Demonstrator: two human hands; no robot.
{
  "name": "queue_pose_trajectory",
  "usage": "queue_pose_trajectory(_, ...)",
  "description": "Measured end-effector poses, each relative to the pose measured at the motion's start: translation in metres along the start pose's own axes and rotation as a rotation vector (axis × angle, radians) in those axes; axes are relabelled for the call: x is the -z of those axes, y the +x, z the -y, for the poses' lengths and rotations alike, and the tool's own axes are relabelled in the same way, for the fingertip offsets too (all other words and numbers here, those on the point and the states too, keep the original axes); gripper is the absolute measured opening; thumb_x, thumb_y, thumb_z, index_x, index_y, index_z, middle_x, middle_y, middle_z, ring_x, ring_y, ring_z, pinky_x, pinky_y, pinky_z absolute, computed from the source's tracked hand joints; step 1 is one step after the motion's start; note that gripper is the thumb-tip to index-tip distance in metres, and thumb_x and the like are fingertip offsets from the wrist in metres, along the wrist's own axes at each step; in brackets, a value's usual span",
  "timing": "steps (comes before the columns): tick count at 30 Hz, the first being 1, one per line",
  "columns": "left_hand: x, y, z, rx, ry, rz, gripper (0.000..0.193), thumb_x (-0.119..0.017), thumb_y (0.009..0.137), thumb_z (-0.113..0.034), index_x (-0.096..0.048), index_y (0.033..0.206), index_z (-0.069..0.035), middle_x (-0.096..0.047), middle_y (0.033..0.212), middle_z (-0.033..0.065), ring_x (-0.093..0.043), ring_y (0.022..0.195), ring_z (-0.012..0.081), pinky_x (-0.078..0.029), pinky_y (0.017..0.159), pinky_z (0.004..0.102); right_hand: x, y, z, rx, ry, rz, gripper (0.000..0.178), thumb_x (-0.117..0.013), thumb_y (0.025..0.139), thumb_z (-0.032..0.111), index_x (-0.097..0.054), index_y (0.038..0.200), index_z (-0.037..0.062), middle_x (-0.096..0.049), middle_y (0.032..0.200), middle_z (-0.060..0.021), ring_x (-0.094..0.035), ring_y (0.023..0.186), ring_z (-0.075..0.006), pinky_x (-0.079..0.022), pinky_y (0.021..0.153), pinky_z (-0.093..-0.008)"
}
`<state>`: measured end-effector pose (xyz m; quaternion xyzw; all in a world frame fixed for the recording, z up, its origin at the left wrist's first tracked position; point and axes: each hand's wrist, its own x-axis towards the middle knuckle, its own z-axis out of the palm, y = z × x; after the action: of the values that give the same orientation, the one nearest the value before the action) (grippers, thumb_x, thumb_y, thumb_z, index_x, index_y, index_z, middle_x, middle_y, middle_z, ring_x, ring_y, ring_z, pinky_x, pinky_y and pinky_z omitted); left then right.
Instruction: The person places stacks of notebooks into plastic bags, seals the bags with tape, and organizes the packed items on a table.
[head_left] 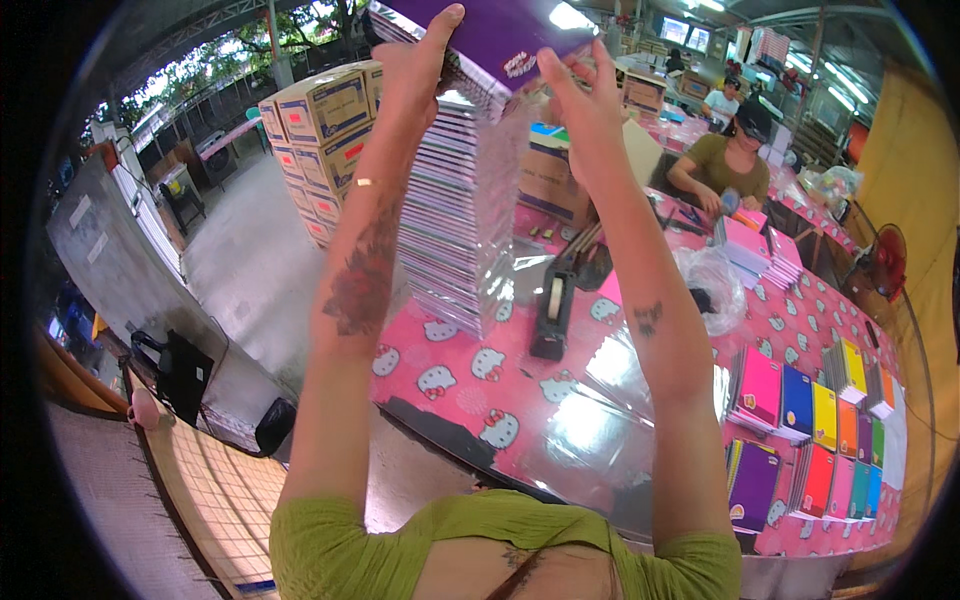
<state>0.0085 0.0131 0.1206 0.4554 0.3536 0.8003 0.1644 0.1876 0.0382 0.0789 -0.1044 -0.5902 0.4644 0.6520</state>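
Note:
Up at the top edge, my left hand (412, 70) and my right hand (582, 100) grip a bundle of notebooks with a glossy purple cover (500, 40) on top. My left hand holds its left side, thumb along the cover. My right hand has the near right corner, thumb on top and fingers at the side. Right below stands a tall stack of notebooks (445, 220), with clear plastic (497, 200) along its right side. Whether the bundle rests on the stack or hangs just above it, I cannot tell.
A black tape dispenser (553, 310) sits on the pink patterned table (465, 385), beside clear plastic sheets (590, 425). Colourful notebooks (810, 410) lie in rows at right. Cartons (325, 125) are piled at left. A co-worker (728, 165) handles pink notebooks (745, 240) near a red fan (887, 262).

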Motion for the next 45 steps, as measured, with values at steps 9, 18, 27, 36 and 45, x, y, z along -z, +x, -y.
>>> queue_pose_trajectory(9, 0.136, 0.056, 0.054, -0.173, 0.635, 0.006, 0.069, -0.061, 0.088, -0.058, -0.06, 0.114, 0.006, -0.068, 0.096, 0.0117, -0.063, 0.092, 0.0235, -0.048, 0.083, 0.035, -0.021, 0.042, -0.056, -0.334, -0.21, -0.005, 0.098, -0.073, 0.08, 0.05, -0.025, 0.151, 0.0044, -0.03, 0.145, -0.0177, -0.041, 0.129, -0.0272, -0.038, 0.105, -0.0425)
queue_pose_trajectory(18, 0.139, 0.086, 0.115, 0.16, -0.101, 0.248, 0.093, -0.056, 0.088, -0.067, -0.04, 0.141, 0.007, -0.041, 0.146, 0.0171, -0.038, 0.134, 0.0267, -0.026, 0.112, 0.039, -0.039, 0.055, -0.133, -0.16, -0.057, -0.014, 0.101, -0.048, 0.091, 0.066, 0.009, 0.155, 0.0132, 0.0, 0.161, -0.0134, -0.005, 0.147, -0.0246, -0.012, 0.118, -0.0399)
queue_pose_trajectory(27, 0.16, 0.078, 0.128, 0.178, -0.128, 0.232, 0.091, -0.042, 0.091, -0.072, -0.036, 0.144, 0.002, -0.042, 0.147, 0.015, -0.037, 0.137, 0.0281, -0.025, 0.115, 0.0416, -0.046, 0.036, -0.119, -0.078, -0.087, -0.063, 0.1, -0.041, 0.091, 0.071, 0.001, 0.155, 0.0067, 0.004, 0.16, -0.0234, 0.006, 0.149, -0.0356, -0.001, 0.119, -0.0435)
queue_pose_trajectory(36, 0.144, 0.04, 0.152, 0.138, -0.152, 0.201, 0.09, -0.044, 0.09, -0.071, -0.029, 0.15, -0.006, -0.035, 0.152, 0.0102, -0.033, 0.14, 0.0263, -0.023, 0.117, 0.0397, -0.05, 0.008, -0.178, -0.098, -0.463, -0.237, 0.096, -0.033, 0.091, 0.074, -0.009, 0.155, 0.007, -0.008, 0.157, -0.0294, -0.003, 0.147, -0.0446, -0.002, 0.119, -0.0479)
queue_pose_trajectory(45, 0.184, 0.053, 0.159, 0.206, -0.203, 0.204, 0.086, -0.049, 0.09, -0.068, -0.03, 0.149, -0.009, -0.038, 0.15, 0.0094, -0.036, 0.137, 0.0288, -0.027, 0.115, 0.0447, -0.076, 0.002, -0.169, -0.136, -0.475, -0.211, 0.098, -0.037, 0.089, 0.074, -0.01, 0.155, 0.0071, -0.006, 0.157, -0.03, -0.003, 0.146, -0.0466, 0.0, 0.117, -0.0538)
